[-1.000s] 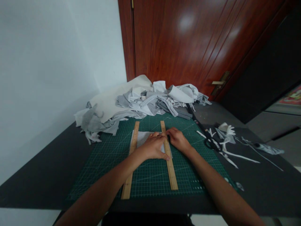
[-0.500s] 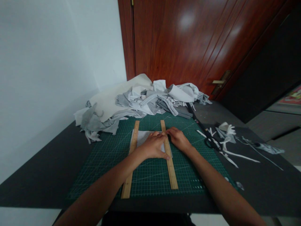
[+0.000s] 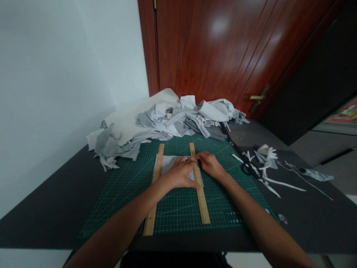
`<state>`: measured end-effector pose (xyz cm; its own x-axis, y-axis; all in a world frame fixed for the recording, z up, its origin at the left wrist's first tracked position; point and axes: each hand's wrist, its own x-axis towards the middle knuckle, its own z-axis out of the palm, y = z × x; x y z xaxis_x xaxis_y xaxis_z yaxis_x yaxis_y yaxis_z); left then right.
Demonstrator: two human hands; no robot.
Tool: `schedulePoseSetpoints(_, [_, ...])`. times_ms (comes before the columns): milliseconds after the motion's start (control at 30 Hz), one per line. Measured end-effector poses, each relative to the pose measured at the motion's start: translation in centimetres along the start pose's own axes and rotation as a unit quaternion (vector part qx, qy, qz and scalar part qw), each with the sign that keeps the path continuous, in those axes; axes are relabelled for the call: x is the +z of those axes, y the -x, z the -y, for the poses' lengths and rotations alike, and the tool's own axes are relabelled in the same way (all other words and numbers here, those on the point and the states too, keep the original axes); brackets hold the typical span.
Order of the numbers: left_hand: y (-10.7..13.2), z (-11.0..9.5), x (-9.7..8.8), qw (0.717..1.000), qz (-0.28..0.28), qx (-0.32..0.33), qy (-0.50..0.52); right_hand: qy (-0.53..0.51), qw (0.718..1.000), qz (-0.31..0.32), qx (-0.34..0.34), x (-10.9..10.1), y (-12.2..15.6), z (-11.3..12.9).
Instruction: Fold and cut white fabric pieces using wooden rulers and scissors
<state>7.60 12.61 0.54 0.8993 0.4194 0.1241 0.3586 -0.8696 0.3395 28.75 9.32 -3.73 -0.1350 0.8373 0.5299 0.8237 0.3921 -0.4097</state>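
Observation:
My left hand (image 3: pixel 182 173) presses down on the right-hand wooden ruler (image 3: pixel 204 208), thumb and fingers spread apart along it. Beneath lies a light grey piece of fabric (image 3: pixel 168 162), partly covered by that hand. A second wooden ruler (image 3: pixel 150 221) crosses the fabric's left side, under my left forearm. Just right of the first ruler, my right hand (image 3: pixel 211 164) is closed, fingertips pinched together at the fabric's far right edge. Whatever those fingertips hold is too small to make out.
A green cutting mat (image 3: pixel 178 214) lies on the dark table (image 3: pixel 55 201). Grey and white fabric scraps (image 3: pixel 170 123) are heaped at the back. On the right are black-handled scissors (image 3: pixel 247 169), thin white strips (image 3: pixel 287 184) and more scraps. A wooden door (image 3: pixel 206 56) stands behind.
The view has shifted very slightly. Both hands, the rulers and the fabric keep essentially the same positions.

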Motion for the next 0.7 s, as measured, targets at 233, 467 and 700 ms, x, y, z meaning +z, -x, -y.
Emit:
schedulePoseSetpoints(233, [-0.05, -0.09, -0.09, 1.000, 0.011, -0.006, 0.002, -0.010, 1.000, 0.010, 0.005, -0.35, -0.05, 0.45])
schedulePoseSetpoints(467, [-0.01, -0.12, -0.12, 1.000, 0.005, 0.002, 0.000, -0.002, 1.000, 0.015, 0.012, -0.37, 0.04, 0.62])
schedulePoseSetpoints(700, [-0.01, -0.15, -0.18, 1.000, 0.009, 0.001, -0.012, 0.003, 1.000, 0.011, 0.016, -0.01, 0.15, 0.83])
